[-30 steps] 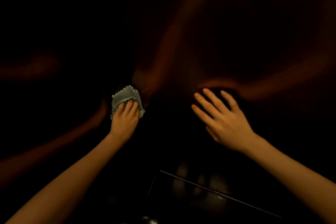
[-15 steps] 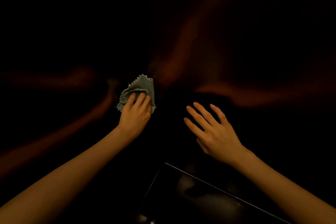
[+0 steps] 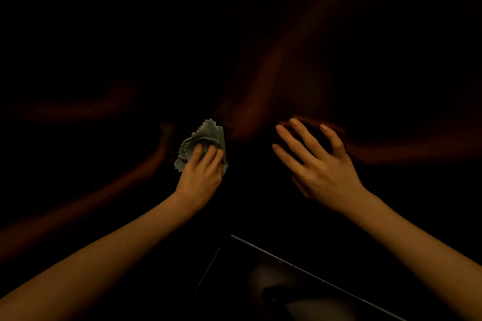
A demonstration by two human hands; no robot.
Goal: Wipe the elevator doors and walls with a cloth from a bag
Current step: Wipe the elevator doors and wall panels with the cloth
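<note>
While the left hand (image 3: 200, 177) presses a bunched grey cloth (image 3: 202, 142) against the dark, glossy elevator wall (image 3: 260, 34), wiping appears under way; the right hand (image 3: 317, 164), at the cloth's three o'clock, is spread and holds nothing. The cloth's long axis runs from seven to one o'clock, its pinked corner pointing to one. Next, likely, a stroke onto unwiped panel.

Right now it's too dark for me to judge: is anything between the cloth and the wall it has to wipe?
Nothing visible. The left hand presses the grey cloth against the dark wall; the right hand is spread open beside it, apart from the cloth.
</note>
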